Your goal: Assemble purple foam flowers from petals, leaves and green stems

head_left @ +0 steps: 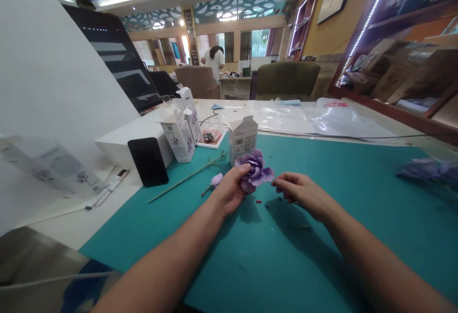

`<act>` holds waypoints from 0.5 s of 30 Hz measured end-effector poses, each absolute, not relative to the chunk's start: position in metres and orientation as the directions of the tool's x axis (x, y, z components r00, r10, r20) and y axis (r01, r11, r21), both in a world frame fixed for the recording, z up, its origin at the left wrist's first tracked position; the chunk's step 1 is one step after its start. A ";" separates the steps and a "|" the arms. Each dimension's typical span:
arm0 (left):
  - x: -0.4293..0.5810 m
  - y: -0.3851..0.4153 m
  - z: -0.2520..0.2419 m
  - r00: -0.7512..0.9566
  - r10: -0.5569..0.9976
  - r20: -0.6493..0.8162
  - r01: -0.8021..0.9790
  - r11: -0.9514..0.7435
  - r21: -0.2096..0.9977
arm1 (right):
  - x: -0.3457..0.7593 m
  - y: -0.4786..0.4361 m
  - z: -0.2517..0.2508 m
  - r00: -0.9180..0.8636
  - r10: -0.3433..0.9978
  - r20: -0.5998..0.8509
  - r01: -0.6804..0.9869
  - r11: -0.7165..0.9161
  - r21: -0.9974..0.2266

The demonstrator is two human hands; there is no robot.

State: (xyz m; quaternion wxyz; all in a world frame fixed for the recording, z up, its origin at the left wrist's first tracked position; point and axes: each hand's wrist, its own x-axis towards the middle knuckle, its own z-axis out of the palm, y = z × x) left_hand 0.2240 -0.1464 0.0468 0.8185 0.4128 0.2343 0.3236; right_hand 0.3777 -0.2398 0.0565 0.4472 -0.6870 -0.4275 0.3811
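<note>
My left hand is closed around the base of a purple paper flower, held just above the teal cutting mat. Just right of the flower, my right hand has its fingertips pinched together near a petal; what they hold, if anything, is too small to make out. A green stem lies on the mat to the left, with a small purple bud beside my left hand. A tiny red piece lies on the mat between my hands.
Small white cartons stand behind the flower. A black phone leans on a white box, with pens at left. More purple flowers lie at right. Clear plastic sheets cover the far table. A person stands far back.
</note>
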 end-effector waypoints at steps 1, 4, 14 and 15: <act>0.224 -0.146 0.046 0.673 0.728 -0.132 -0.346 0.468 0.813 | 0.371 -0.240 0.055 0.276 0.945 -0.174 0.238 -0.243 -0.940; 0.226 -0.149 0.046 0.705 0.696 -0.136 -0.347 0.506 0.790 | 0.350 -0.239 0.052 0.166 0.967 -0.194 0.188 -0.224 -0.956; 0.230 -0.151 0.038 0.711 0.700 -0.064 -0.357 0.438 0.825 | 0.337 -0.233 0.036 0.223 0.950 -0.220 0.008 -0.227 -0.974; 0.230 -0.151 0.037 0.710 0.701 -0.059 -0.360 0.433 0.826 | 0.337 -0.233 0.036 0.227 0.949 -0.219 0.006 -0.226 -0.974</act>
